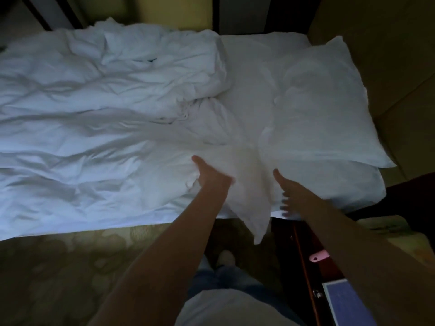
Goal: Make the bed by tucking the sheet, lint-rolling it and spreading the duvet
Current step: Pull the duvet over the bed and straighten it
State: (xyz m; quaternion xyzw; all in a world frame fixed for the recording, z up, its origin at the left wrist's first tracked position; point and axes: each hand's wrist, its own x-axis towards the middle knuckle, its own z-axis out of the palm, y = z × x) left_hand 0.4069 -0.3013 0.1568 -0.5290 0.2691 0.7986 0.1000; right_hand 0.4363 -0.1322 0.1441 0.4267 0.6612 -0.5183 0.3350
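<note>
Left hand (208,176) grips the overhanging pillow (249,198), likely to clear the sheet (247,85) for tucking; whether the right hand (290,196) holds it is unclear.

I am logging three white pillows. The top pillow (324,102) is lying on the lower pillow (341,184) at the right and partly covering it. The third pillow (249,208) is sitting just left of that pair, one pointed corner hanging down toward the floor. A patterned carpet (70,267) is showing below, dim and yellowish. A dark wooden nightstand (303,243) is standing at lower right. A small pink object (318,256) is resting on it; I am not managing to identify it. A flat bluish panel (346,302) is lying nearer the camera. A tan padded wall (388,55) is rising behind the pillows.
</note>
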